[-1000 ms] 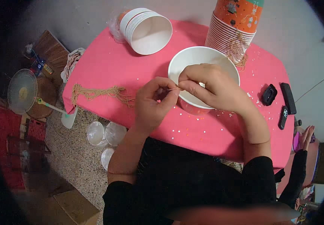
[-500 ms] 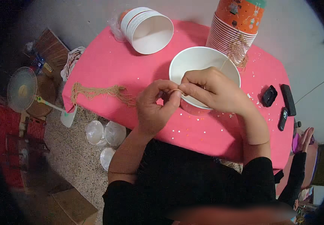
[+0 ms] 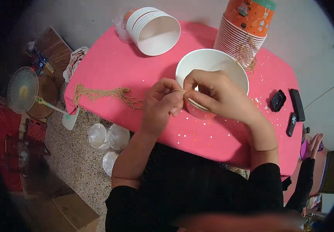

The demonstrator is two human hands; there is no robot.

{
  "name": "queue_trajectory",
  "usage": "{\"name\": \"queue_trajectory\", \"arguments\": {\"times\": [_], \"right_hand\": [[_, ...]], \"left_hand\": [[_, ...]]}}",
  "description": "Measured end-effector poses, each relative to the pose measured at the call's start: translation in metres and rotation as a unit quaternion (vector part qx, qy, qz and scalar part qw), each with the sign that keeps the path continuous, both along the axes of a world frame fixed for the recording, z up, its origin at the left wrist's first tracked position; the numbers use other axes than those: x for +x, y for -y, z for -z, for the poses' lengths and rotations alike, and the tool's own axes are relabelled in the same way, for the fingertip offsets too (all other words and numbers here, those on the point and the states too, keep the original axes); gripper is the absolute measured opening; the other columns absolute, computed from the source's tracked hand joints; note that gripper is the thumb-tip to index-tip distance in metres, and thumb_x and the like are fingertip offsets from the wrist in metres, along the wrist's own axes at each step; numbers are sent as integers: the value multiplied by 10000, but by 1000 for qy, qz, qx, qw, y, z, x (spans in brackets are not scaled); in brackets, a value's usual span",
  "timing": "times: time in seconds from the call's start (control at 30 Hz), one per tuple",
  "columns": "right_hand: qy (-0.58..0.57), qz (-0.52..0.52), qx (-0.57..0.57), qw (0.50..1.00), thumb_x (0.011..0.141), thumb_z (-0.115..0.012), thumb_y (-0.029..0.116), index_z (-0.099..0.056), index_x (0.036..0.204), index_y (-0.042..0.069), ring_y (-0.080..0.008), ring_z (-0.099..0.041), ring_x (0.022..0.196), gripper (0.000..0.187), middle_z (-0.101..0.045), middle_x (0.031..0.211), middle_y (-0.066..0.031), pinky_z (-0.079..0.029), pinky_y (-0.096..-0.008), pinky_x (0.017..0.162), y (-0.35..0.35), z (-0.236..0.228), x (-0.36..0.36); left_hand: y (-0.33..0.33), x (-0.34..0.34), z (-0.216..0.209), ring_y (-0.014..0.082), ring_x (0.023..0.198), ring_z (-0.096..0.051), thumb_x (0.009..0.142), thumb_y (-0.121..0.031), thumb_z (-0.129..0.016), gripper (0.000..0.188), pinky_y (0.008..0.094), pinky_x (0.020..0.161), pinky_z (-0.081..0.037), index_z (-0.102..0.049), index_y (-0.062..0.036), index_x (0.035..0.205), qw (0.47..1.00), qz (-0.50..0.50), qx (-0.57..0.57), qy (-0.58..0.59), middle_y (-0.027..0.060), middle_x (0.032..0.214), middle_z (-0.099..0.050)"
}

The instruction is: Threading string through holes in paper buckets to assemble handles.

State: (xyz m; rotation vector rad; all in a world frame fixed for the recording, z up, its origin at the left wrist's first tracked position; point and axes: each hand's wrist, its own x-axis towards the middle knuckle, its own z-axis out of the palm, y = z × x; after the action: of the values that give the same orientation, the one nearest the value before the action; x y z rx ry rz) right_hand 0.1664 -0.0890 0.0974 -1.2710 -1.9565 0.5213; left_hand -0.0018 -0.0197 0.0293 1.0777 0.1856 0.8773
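My left hand (image 3: 158,106) and my right hand (image 3: 223,94) meet over the near rim of a white-lined paper bucket (image 3: 203,57). Both are closed in a pinch, fingertips almost touching, with a short bit of thin tan string (image 3: 182,91) between them. Most of the string is hidden by the fingers. The bucket stands upright on the pink tablecloth, and its pinkish outside shows below my right hand. A loose bundle of tan strings (image 3: 105,93) lies left of my left hand. More tan strings (image 3: 248,52) hang down the tall stack of orange printed buckets (image 3: 238,33).
Nested white buckets (image 3: 158,35) lie tipped at the back left. Small white bits are scattered over the tablecloth (image 3: 167,73). At right are a black tray (image 3: 278,101), a long black case (image 3: 297,104) and a remote (image 3: 292,124). Another person's hands (image 3: 316,144) show beyond the right edge.
My left fingers have curled in tighter and the loop of string between the hands shows less. My right hand keeps its pinch in nearly the same place.
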Motion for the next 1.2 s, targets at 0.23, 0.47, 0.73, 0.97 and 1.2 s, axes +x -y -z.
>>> {"name": "queue_trajectory", "arguments": {"times": [0.23, 0.47, 0.73, 0.97, 1.2], "right_hand": [[-12, 1, 27, 1000, 846, -628, 34, -586, 888, 17, -85, -521, 617, 62, -565, 692, -23, -422, -240, 542, -1, 3, 1], [-34, -16, 15, 999, 830, -649, 14, -601, 907, 13, -103, -571, 665, 90, -601, 756, -45, -448, -254, 562, 3, -4, -4], [53, -21, 209, 976, 779, -645, 85, -570, 861, 28, -311, -598, 692, 124, -579, 752, -115, -473, -399, 584, -5, 7, 0], [250, 76, 262, 929, 728, -661, 145, -549, 886, 73, -293, -602, 632, 207, -562, 711, -93, -472, -393, 542, -9, 7, 11], [327, 107, 269, 900, 680, -678, 149, -525, 832, 76, -271, -606, 581, 228, -575, 680, -67, -477, -381, 524, -9, 6, 11]], "left_hand": [[-4, -2, 2, 64, 505, -398, 916, -140, -543, 70, 208, 454, -324, -552, -72, 926, 983, 123, -121, 67, -16, 618, -434], [-3, -5, 5, 62, 509, -402, 925, -148, -554, 62, 207, 455, -325, -567, -88, 922, 986, 79, -140, 53, -18, 623, -444], [2, -4, 4, 61, 504, -396, 922, -122, -568, 64, 210, 457, -319, -602, -68, 935, 986, 63, -142, 56, -23, 606, -438], [-1, -8, 6, 55, 507, -380, 932, -121, -552, 106, 208, 460, -311, -611, -33, 924, 995, 12, -95, 13, -27, 604, -429], [-3, -17, 21, 36, 526, -380, 925, -64, -532, 141, 200, 482, -323, -629, -20, 1017, 995, 31, -90, 5, -37, 663, -475]]}}
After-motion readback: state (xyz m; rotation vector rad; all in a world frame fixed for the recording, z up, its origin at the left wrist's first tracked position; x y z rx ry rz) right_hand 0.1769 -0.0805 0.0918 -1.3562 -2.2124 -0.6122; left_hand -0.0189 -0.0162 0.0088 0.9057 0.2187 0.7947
